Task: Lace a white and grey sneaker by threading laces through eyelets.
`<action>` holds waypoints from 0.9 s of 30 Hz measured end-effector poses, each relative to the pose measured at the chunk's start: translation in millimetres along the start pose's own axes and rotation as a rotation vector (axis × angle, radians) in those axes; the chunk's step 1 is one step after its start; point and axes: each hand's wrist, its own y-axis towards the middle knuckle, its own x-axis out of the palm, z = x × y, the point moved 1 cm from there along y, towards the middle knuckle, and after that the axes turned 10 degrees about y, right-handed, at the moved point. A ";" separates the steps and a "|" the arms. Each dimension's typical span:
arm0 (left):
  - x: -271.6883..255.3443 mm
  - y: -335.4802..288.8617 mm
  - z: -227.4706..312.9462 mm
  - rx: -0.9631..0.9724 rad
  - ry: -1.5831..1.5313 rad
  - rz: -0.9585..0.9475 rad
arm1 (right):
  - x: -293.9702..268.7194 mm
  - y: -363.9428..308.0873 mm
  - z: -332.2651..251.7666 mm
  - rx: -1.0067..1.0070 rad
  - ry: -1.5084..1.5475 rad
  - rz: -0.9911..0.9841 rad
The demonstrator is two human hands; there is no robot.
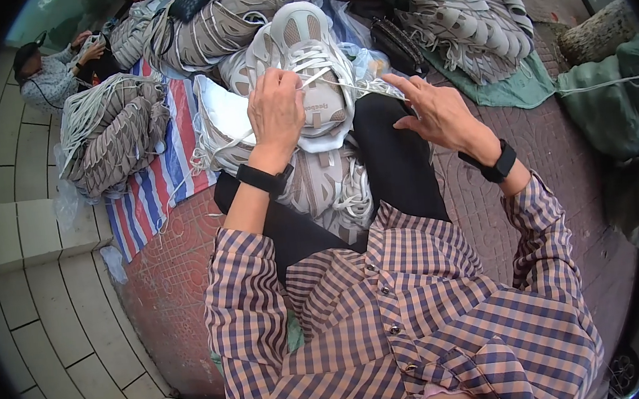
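I observe a pale grey and white shoe upper (308, 62) lying on my lap, toe end pointing away from me, resting across my dark trousers (400, 161). A white lace (323, 74) runs across its eyelets and out to the right. My left hand (275, 111) sits on the left side of the upper, fingers curled and pinched closed on the lace at the eyelet row. My right hand (440, 111) is just to the right of the upper and apart from it, fingers spread mostly open; a thin end of the lace reaches toward its fingertips, but I cannot tell whether they grip it. Each wrist carries a black band (264, 179). Both forearms wear a checked shirt (393, 323) in brown and purple.

More uppers of the same colour lie under the one in hand, between my knees, with loose white laces (354, 196) hanging from them. Beyond my knees, large bundles of uppers (463, 9) are stacked together. To the left, a further tied bundle (113, 135) rests on a red, white and blue striped sheet (156, 184). Green sacks (625, 93) lie at the right on the reddish patterned paving (181, 282). Pale tiled steps (45, 303) run down the left side. At the upper left another person (53, 71) sits, hands on similar material.
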 end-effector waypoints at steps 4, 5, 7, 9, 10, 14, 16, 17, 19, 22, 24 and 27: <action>-10.0 5.8 -0.7 -0.071 -0.118 -0.043 | -1.7 -3.2 3.4 -0.215 0.047 0.115; -10.1 5.3 -3.5 -0.092 -0.131 -0.065 | -6.4 -4.0 4.8 -0.210 0.051 0.114; -12.7 1.6 -10.2 -0.109 -0.020 -0.118 | -16.8 -3.7 11.0 0.416 0.955 -0.012; -10.5 -3.4 -28.5 -0.142 0.121 -0.168 | -16.8 -11.4 36.6 0.576 1.211 0.049; -11.3 -7.8 -40.4 -0.139 0.123 -0.170 | -10.3 -18.3 50.6 0.636 1.285 0.061; -38.2 -18.0 -59.0 -0.568 -0.942 -0.657 | -6.5 -60.4 79.2 0.778 1.754 -0.063; -66.1 -51.7 -97.7 -0.822 -1.388 -0.469 | -23.2 -101.2 109.3 0.670 1.939 0.213; -72.5 -74.2 -123.9 -0.952 -1.509 -0.309 | -29.5 -133.7 138.5 0.598 2.040 0.357; -102.6 -127.8 -173.8 -1.026 -1.663 0.002 | -48.0 -174.5 163.9 0.626 2.196 0.649; -133.5 -199.2 -228.9 -0.797 -1.954 0.236 | -71.9 -263.5 216.7 0.661 2.077 1.192; -148.9 -239.5 -254.3 -0.693 -2.124 0.285 | -87.4 -306.8 229.6 0.528 2.051 1.173; -184.5 -315.9 -292.9 -0.934 -1.876 0.704 | -82.9 -320.2 231.1 0.599 1.777 1.662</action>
